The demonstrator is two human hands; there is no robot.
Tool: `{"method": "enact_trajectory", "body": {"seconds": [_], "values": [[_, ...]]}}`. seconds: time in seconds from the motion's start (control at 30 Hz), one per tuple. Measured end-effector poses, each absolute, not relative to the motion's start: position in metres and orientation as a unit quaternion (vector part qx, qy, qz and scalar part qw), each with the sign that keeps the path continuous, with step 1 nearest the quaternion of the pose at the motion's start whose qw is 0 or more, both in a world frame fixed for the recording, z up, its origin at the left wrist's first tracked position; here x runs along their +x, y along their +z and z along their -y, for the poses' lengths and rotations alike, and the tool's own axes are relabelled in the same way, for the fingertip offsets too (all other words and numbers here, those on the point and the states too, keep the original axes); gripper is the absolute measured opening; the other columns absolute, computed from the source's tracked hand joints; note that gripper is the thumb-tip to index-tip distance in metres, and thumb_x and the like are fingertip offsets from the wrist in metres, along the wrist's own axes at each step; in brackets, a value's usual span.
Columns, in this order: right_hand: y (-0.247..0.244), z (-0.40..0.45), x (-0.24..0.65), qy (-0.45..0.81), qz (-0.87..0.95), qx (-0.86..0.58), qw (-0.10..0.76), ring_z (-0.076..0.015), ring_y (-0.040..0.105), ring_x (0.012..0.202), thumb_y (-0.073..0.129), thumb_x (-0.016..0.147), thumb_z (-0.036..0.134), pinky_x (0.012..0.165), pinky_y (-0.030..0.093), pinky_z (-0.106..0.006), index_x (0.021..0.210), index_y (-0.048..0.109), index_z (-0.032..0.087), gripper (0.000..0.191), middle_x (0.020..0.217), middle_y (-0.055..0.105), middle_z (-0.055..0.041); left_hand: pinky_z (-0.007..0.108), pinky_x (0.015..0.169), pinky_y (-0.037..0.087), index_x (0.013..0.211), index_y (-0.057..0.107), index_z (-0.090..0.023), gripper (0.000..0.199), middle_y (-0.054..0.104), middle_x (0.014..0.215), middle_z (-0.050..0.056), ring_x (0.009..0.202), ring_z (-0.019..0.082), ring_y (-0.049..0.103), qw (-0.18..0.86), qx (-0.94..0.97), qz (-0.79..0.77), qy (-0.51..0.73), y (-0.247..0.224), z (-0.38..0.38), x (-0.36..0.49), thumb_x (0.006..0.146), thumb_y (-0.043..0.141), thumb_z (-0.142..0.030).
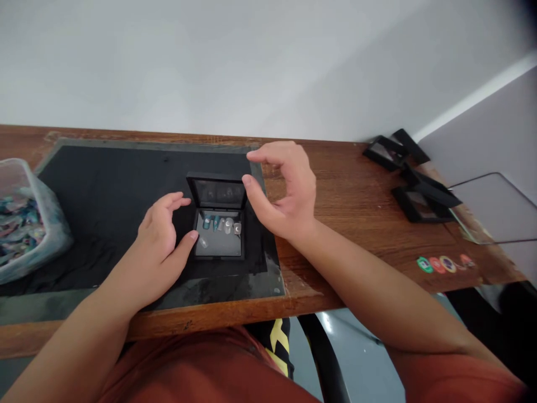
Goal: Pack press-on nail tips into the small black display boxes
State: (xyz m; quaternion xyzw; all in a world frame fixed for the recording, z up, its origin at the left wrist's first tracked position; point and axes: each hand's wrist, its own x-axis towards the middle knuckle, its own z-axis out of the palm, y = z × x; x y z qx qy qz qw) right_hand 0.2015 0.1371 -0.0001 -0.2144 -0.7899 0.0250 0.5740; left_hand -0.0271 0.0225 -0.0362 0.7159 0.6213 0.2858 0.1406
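Note:
A small black hinged box (220, 247) stands with its windowed lid (216, 193) raised, on a black cloth. Inside, a short row of false nails (216, 223), some blue and some clear or silvery, lies along the back of the grey base; one loose clear nail (203, 242) is nearer the front left. To the left of the box is my left hand (161, 240), fingers apart, its thumb tip at the box's left edge; whether it touches I cannot tell. My right hand (289, 190) hovers beside the lid, thumb and fingers spread in a curve, holding nothing.
At the far left stands a translucent plastic tub (54, 224) full of colourful small pieces. Several black boxes (419, 204) lie at the right by the wall. Round coloured stickers (436, 264) are on the wooden table (348, 179) near its front right edge.

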Motion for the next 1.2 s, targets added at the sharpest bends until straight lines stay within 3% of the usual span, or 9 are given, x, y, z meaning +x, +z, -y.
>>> {"method": "enact_trajectory", "body": {"seconds": [0.27,0.53,0.83,1.2], "values": [[-0.010,-0.143,0.201,0.119,0.788,-0.227,0.560,-0.0178,0.065,0.090,0.063,0.092,0.020,0.086,0.056,-0.039,0.110,0.063,0.022,0.019,0.099,0.070,-0.0025,0.062,0.120,0.037,0.149,0.028,-0.023,0.073,0.047,0.152,0.016,0.143,0.037,0.047,0.150,0.700,-0.646,0.267,-0.033,-0.022,-0.023,0.089,0.066,-0.041],[-0.009,-0.142,0.200,0.111,0.795,-0.219,0.555,-0.0179,0.065,0.087,0.061,0.092,0.019,0.083,0.055,-0.039,0.110,0.063,0.023,0.018,0.096,0.070,-0.0016,0.059,0.120,0.039,0.144,0.033,-0.022,0.058,0.049,0.148,0.015,0.143,0.034,0.046,0.123,0.722,-0.631,0.254,-0.031,-0.022,-0.025,0.093,0.058,-0.035],[-0.009,-0.142,0.199,0.085,0.809,-0.193,0.548,-0.0172,0.067,0.088,0.058,0.095,0.014,0.082,0.056,-0.038,0.107,0.063,0.024,0.016,0.098,0.072,-0.0004,0.058,0.122,0.037,0.143,0.034,-0.022,0.062,0.048,0.147,0.014,0.143,0.032,0.045,0.140,0.727,-0.612,0.278,-0.030,-0.023,-0.028,0.086,0.059,-0.023],[-0.009,-0.140,0.199,0.078,0.815,-0.211,0.534,-0.0183,0.067,0.090,0.057,0.095,0.015,0.083,0.057,-0.040,0.106,0.063,0.023,0.015,0.098,0.072,-0.0013,0.059,0.115,0.043,0.139,0.042,-0.015,0.053,0.051,0.143,0.017,0.137,0.035,0.048,0.126,0.732,-0.632,0.219,-0.021,-0.021,-0.021,0.090,0.054,-0.030]]}}
